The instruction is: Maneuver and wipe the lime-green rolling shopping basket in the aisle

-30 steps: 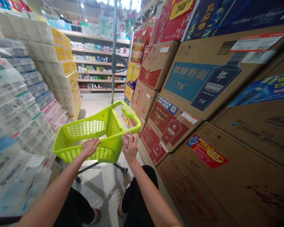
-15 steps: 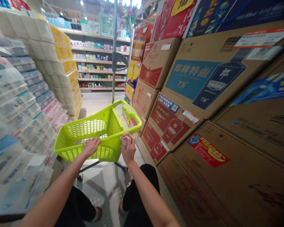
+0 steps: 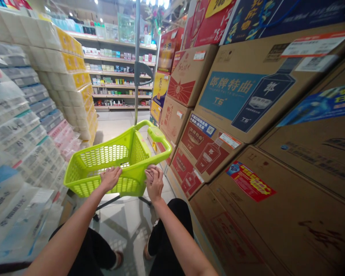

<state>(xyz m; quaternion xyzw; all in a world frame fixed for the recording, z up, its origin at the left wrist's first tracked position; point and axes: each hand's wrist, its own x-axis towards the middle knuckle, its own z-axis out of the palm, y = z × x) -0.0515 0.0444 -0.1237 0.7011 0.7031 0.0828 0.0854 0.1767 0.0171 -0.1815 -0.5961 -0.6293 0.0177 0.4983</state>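
Observation:
A lime-green shopping cart (image 3: 135, 178) with perforated sides stands sideways in front of me, and the basket floor I can see holds nothing. My left hand (image 3: 110, 179) grips the near rim, its fingers curled over the edge. Lower on the right, under the cart's handle (image 3: 163, 145), my right hand (image 3: 156, 186) is closed on a small pinkish cloth (image 3: 149, 174) and presses it to the cart's outer side. Part of the cloth is hidden by my fingers.
Stacked cartons (image 3: 232, 96) form a wall on my right. Packs of tissue paper (image 3: 71, 82) and other wrapped packs (image 3: 20, 145) rise on the left. Behind the cart stand a grey pole (image 3: 137, 99) and shelves of small goods (image 3: 117, 73).
The view has shifted slightly. My right hand and the cloth have moved a little up along the cart's side, while my left hand keeps its place on the rim.

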